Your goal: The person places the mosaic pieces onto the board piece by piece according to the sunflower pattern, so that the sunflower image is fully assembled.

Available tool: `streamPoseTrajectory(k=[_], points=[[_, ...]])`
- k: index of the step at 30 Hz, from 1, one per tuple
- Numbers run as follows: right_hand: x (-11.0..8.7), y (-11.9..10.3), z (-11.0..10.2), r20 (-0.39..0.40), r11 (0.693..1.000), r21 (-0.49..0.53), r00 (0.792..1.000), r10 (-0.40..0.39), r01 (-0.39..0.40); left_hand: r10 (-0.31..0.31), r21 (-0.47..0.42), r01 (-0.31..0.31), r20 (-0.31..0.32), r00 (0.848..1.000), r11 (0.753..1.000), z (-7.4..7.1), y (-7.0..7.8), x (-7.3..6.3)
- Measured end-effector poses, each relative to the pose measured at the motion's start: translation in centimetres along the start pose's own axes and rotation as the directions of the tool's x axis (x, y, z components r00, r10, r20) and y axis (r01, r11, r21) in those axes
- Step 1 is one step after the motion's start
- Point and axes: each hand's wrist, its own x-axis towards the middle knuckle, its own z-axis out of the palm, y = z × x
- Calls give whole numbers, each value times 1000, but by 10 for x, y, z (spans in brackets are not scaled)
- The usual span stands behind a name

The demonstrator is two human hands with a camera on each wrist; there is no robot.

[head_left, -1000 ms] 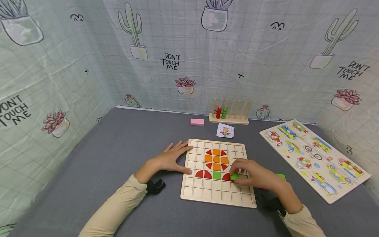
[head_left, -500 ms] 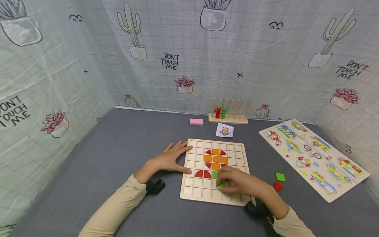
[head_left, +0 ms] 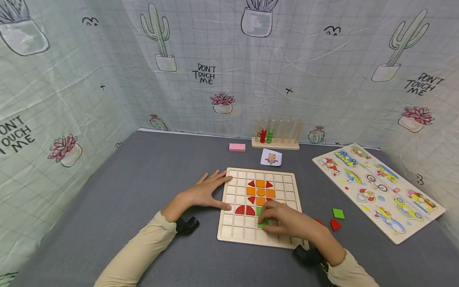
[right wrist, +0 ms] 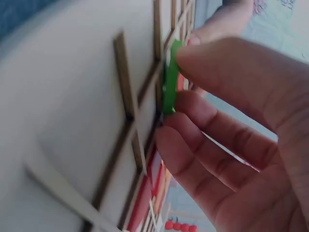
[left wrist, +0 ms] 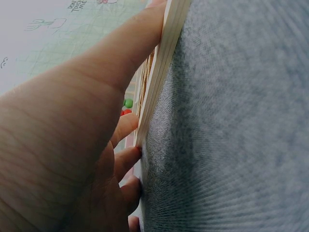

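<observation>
A wooden grid board (head_left: 236, 231) lies on the dark table, with orange, red and green pieces set in its cells. My left hand (head_left: 206, 193) rests at the board's left edge, fingers spread and straight; its thumb and fingertips touch the rim in the left wrist view. Over the lower middle of the board, my right hand (head_left: 287, 219) pinches a green square piece (right wrist: 171, 77) between thumb and fingers. That piece is at a cell just below a green square (head_left: 259, 211) in the board. The right hand hides some cells and pieces to the right.
Right of the board lie a loose green square (head_left: 338, 213) and a red piece (head_left: 335, 225), with another red bit partly behind the wrist. A picture puzzle board (head_left: 380, 191) lies far right. Behind are a pattern card (head_left: 271, 157), a pink block (head_left: 237, 147) and a peg stand (head_left: 275, 142).
My right hand has carried the green square leftward from the board's right part to the cell below the other green square. The left hand has stayed at the board's edge.
</observation>
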Motion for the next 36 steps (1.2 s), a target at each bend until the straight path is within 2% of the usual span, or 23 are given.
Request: streamPoseTrajectory(k=[4, 11, 16, 18, 25, 31, 36], points=[[4, -1, 4, -6, 1000, -24, 1000, -3, 3, 2, -1, -2, -1, 1000, 1000, 0, 0, 0], [6, -2, 5, 6, 1000, -8, 1000, 2, -2, 0, 1, 0, -5, 1000, 1000, -1, -1, 0], [2, 3, 0, -28, 1000, 1, 999, -20, 20, 4, 3, -4, 4, 1000, 1000, 0, -1, 0], [0, 5, -3, -38, 1000, 15, 999, -5, 6, 4, 1, -4, 7, 1000, 1000, 0, -1, 0], [-23, 13, -20, -56, 996, 25, 995, 84, -83, 5, -4, -5, 8, 1000, 1000, 0, 0, -1], [-48, 27, -31, -134, 997, 29, 988, 78, -75, 11, -11, -11, 2, 1000, 1000, -1, 0, -1], [-63, 41, -40, -160, 998, 10, 985, 68, -67, 11, -15, -11, 0, 1000, 1000, -1, 1, -1]])
